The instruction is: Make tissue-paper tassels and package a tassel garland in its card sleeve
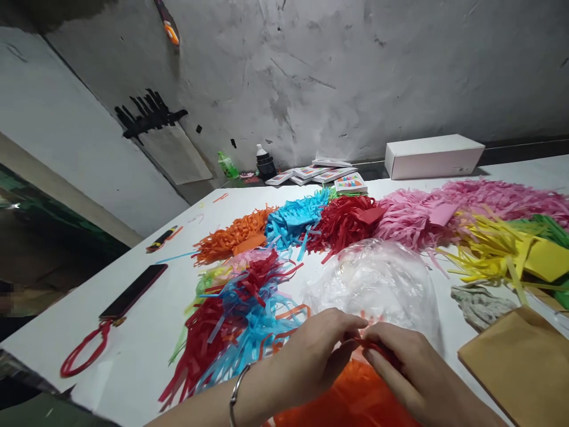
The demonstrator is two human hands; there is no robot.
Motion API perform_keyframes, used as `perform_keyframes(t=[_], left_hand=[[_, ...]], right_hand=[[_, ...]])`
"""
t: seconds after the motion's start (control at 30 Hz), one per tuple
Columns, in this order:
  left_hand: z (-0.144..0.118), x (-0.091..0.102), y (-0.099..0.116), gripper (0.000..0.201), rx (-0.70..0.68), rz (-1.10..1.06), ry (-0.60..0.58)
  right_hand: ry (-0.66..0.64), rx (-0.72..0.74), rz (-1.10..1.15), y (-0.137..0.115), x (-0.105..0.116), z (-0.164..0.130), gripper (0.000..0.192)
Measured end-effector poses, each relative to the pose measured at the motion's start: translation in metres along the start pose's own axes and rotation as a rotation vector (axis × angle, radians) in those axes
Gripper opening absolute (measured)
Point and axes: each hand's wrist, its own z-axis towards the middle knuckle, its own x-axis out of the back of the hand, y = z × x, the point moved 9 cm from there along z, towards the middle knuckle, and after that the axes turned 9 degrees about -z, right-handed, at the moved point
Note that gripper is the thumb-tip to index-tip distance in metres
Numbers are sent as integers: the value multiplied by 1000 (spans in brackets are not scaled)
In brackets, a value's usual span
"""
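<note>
My left hand (pixel 317 350), with a silver bracelet at the wrist, meets my right hand (pixel 402 359) at the front of the table. Both are closed, their fingertips pinching a twisted strip of red-orange tissue paper (pixel 365 343) between them. Under the hands spreads a larger bright orange tissue sheet (pixel 347 397); whether it joins the pinched strip is hidden. Just beyond my fingers lies a clear plastic bag (pixel 377 279). Left of it sits a heap of mixed fringed tissue tassels (pixel 249 308) in red, blue, pink and green.
Fringed bundles run along the back: orange (pixel 240 234), blue (pixel 296 219), red (pixel 349 219), pink (pixel 409 216) and yellow (pixel 493 246). A brown paper packet (pixel 522 365) and a grey cloth (pixel 482 305) lie right. A phone (pixel 133 290), cutter (pixel 161 238) and white box (pixel 433 157) are also here.
</note>
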Motion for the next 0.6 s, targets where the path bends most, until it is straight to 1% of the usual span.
perform_keyframes(t=[0.07, 0.2, 0.27, 0.33, 0.4, 0.43, 0.5, 0.53, 0.6], left_hand=[[-1, 2, 0, 28, 6, 8, 13], [-1, -3, 3, 24, -25, 3, -24], [0, -4, 2, 23, -25, -17, -13], [-1, -4, -3, 21, 1, -66, 12], [-1, -3, -12, 18, 63, -133, 46], [-2, -2, -17, 18, 106, -165, 62], [-2, -3, -25, 18, 187, -213, 65], [-2, -5, -26, 19, 214, -220, 45], [-1, -8, -25, 18, 225, -214, -23]], right_hand=[[3, 21, -31, 0, 0, 0, 22], [-12, 82, -87, -3, -6, -1, 26], [-2, 82, -119, -3, -7, -1, 26], [10, 70, -148, -3, -6, -1, 26], [19, 80, -171, -4, -7, -1, 26], [33, 100, -188, -6, -7, -1, 23], [109, 176, -257, -11, -5, -2, 16], [155, 228, -310, -14, -4, -4, 15], [216, 336, -431, -20, -7, -9, 18]])
